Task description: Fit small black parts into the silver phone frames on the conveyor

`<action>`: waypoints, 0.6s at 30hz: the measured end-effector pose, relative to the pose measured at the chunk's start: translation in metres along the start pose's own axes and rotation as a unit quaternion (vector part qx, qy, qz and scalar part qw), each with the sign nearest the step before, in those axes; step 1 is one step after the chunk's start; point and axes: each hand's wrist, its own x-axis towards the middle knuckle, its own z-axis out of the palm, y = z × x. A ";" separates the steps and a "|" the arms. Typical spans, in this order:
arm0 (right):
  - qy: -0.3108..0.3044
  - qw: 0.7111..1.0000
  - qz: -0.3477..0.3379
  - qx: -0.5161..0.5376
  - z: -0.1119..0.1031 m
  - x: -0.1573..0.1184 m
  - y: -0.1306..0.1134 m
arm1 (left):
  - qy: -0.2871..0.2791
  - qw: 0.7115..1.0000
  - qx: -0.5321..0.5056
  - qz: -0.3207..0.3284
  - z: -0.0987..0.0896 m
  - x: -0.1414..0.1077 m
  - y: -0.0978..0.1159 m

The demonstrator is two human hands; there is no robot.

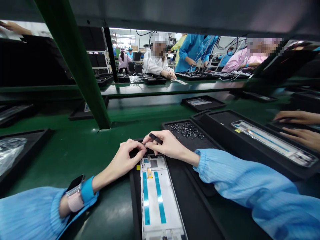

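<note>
A white phone mid-frame with two teal strips and a small orange flex piece lies in a black tray in front of me. My left hand is at the frame's top end, thumb and index finger pinched together; whatever is between the tips is too small to make out. Beside it, my right hand grips a slim black pen-like tool, its fingertips almost meeting the left ones. Part of the tool is hidden by the fingers. A yellow tab sticks out left of the frame.
Many tiny black parts lie in a tray behind my right hand. Right of it, another phone frame rests in a black tray near a co-worker's hands. A green post rises at left, above a tray holding a clear plastic bag.
</note>
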 end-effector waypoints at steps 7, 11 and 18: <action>-0.001 0.986 0.077 0.145 -0.003 0.003 0.001 | 0.031 0.998 -0.032 -0.043 -0.001 -0.001 0.002; -0.008 0.980 0.093 0.175 -0.002 0.003 0.000 | 0.034 0.997 -0.063 -0.040 0.001 -0.002 0.001; 0.040 0.997 0.059 0.031 0.002 -0.002 -0.005 | 0.051 0.994 -0.085 -0.048 0.000 -0.002 -0.001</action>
